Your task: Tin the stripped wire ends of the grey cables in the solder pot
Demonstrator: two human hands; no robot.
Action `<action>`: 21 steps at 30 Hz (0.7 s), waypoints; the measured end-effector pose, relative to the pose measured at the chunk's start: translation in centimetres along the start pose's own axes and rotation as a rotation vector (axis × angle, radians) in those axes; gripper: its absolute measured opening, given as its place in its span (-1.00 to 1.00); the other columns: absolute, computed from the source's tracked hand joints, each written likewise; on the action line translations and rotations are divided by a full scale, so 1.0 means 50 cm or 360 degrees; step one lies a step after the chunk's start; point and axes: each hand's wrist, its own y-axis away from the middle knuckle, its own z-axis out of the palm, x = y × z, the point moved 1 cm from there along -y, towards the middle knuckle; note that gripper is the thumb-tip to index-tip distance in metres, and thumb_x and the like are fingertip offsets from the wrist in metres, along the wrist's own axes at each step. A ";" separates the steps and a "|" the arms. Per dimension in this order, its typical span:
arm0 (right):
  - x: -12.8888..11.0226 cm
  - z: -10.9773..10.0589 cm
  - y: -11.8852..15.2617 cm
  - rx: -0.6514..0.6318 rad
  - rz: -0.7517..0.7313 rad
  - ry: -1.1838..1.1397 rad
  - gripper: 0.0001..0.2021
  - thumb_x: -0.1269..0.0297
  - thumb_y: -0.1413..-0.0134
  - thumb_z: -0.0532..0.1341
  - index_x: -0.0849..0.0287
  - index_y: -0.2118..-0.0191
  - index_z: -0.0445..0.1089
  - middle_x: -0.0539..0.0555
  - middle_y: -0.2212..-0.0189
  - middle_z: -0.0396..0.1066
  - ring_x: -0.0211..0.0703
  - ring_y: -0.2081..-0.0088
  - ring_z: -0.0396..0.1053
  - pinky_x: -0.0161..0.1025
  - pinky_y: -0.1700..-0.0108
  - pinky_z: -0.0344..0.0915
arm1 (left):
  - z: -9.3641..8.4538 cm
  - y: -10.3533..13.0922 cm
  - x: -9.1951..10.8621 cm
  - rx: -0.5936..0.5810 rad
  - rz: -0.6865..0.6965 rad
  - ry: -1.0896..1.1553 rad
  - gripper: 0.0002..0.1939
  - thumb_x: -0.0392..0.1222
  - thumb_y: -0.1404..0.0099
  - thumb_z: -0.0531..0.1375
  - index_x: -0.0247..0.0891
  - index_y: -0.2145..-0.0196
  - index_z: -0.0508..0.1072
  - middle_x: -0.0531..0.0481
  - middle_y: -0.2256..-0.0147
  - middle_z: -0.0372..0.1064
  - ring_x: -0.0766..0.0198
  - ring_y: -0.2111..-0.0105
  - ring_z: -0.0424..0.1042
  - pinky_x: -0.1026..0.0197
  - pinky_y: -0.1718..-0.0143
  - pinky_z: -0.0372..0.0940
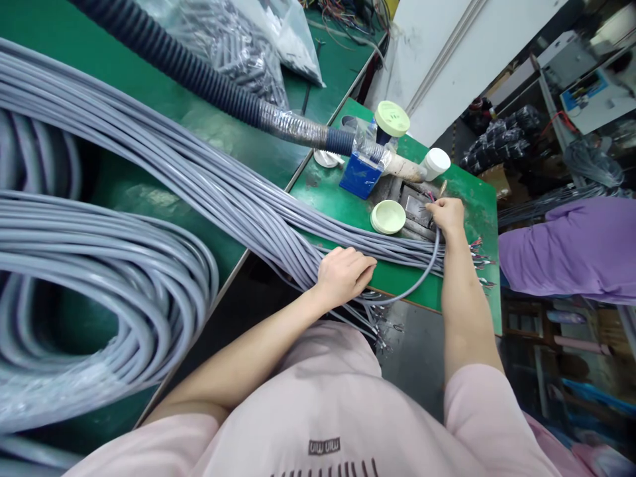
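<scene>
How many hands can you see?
2. The left hand lies over the gray cable bundle; the right hand holds a curved gray cable. The person in purple shows none; theirs may be hidden.

Two hands (342, 275), one blue box (360, 176)

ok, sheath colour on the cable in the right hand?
Bluish grey; the cable curving down from the right hand shows best in the head view.
</scene>
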 end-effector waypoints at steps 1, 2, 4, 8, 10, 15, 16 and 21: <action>0.002 0.004 -0.001 -0.0001 0.0010 0.0010 -0.77 0.16 0.09 0.23 0.23 0.55 0.47 0.05 0.63 0.31 -0.16 0.46 0.25 -0.22 0.34 0.11 | 0.000 0.000 0.000 0.0004 -0.0001 0.0002 -0.83 -0.20 -0.36 0.08 -0.21 0.26 0.48 0.01 0.47 0.46 0.28 0.44 0.34 0.15 0.37 0.05; 0.003 0.007 -0.003 -0.0001 0.0020 0.0018 -0.77 0.16 0.10 0.24 0.23 0.54 0.48 0.06 0.62 0.34 -0.15 0.45 0.26 -0.22 0.34 0.12 | -0.001 -0.001 0.000 0.0009 0.0000 0.0006 -0.83 -0.20 -0.36 0.09 -0.21 0.26 0.48 0.01 0.47 0.46 0.28 0.44 0.34 0.15 0.37 0.05; 0.004 0.011 -0.005 -0.0003 0.0041 0.0026 -0.78 0.16 0.11 0.25 0.23 0.52 0.50 0.09 0.59 0.38 -0.12 0.44 0.30 -0.21 0.34 0.13 | -0.001 -0.002 0.000 0.0014 0.0000 0.0018 -0.84 -0.21 -0.36 0.09 -0.21 0.26 0.48 0.01 0.48 0.45 0.28 0.44 0.34 0.15 0.37 0.05; 0.004 0.015 -0.009 -0.0012 0.0071 0.0025 -0.78 0.17 0.13 0.25 0.23 0.49 0.53 0.11 0.55 0.44 -0.09 0.41 0.34 -0.22 0.33 0.16 | -0.002 -0.003 0.002 0.0000 -0.0004 0.0017 -0.83 -0.21 -0.36 0.09 -0.21 0.27 0.48 0.01 0.47 0.46 0.28 0.44 0.34 0.15 0.38 0.05; 0.003 0.017 -0.009 -0.0014 0.0085 0.0035 -0.79 0.19 0.14 0.25 0.23 0.49 0.53 0.12 0.54 0.45 -0.09 0.41 0.34 -0.22 0.33 0.17 | -0.002 -0.003 0.002 -0.0010 -0.0008 0.0006 -0.82 -0.20 -0.36 0.08 -0.21 0.27 0.48 0.01 0.47 0.47 0.28 0.44 0.34 0.15 0.38 0.05; -0.001 0.020 -0.009 -0.0009 0.0083 0.0061 -0.81 0.21 0.15 0.26 0.22 0.53 0.52 0.13 0.57 0.43 -0.08 0.42 0.34 -0.20 0.32 0.16 | -0.002 -0.003 0.001 -0.0013 -0.0009 0.0017 -0.82 -0.20 -0.36 0.08 -0.20 0.27 0.48 0.01 0.47 0.47 0.27 0.44 0.35 0.14 0.38 0.05; -0.002 0.020 -0.009 -0.0013 0.0082 0.0070 -0.81 0.21 0.15 0.26 0.22 0.54 0.51 0.13 0.57 0.42 -0.08 0.42 0.33 -0.20 0.32 0.16 | -0.002 -0.003 0.000 -0.0010 -0.0010 0.0023 -0.83 -0.20 -0.36 0.08 -0.20 0.27 0.48 0.01 0.47 0.47 0.27 0.44 0.35 0.14 0.37 0.05; -0.005 0.022 -0.009 -0.0036 0.0057 0.0103 -0.81 0.21 0.14 0.25 0.22 0.55 0.51 0.12 0.58 0.41 -0.09 0.43 0.32 -0.19 0.33 0.14 | 0.001 -0.001 -0.002 0.0007 -0.0020 0.0069 -0.84 -0.21 -0.35 0.09 -0.20 0.26 0.48 0.00 0.47 0.46 0.27 0.43 0.34 0.14 0.37 0.04</action>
